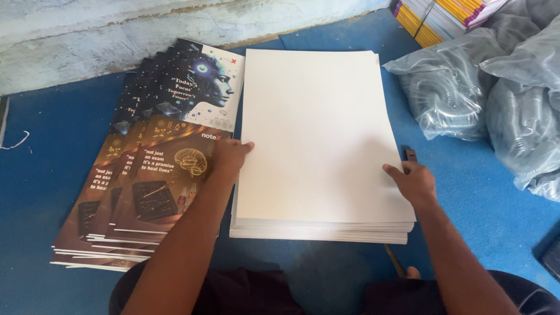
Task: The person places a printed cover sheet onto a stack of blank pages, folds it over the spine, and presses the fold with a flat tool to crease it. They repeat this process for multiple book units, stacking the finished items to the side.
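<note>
Thick stack of blank white sheets, square-edged, lying flat on the blue floor covering at the centre of the frame, long side running away from the camera. Left hand at the stack's left edge, about halfway down, thumb on the top sheet, fingers curled against the side of the pile rather than clamped shut. Right hand at the right edge, lower down, near the front corner, fingers spread flat and relaxed on the top sheet, palm over the edge; not closed around anything. Both forearms reaching in from the bottom of the frame.

Just left of the stack, touching or nearly so, a fanned pile of printed covers, dark blue artwork on the upper half, brown on the lower, each cover shifted slightly down and left of the one above; left forearm crossing over its lower right part. Small dark object on the floor just beyond the right hand, kind not clear. At right of the frame, clear plastic bags filled with coiled spiral bindings. In the upper right corner, a stack of bound pads with yellow and purple edges. Along the top, a pale worn wall. At far left, a short white string on the floor.
</note>
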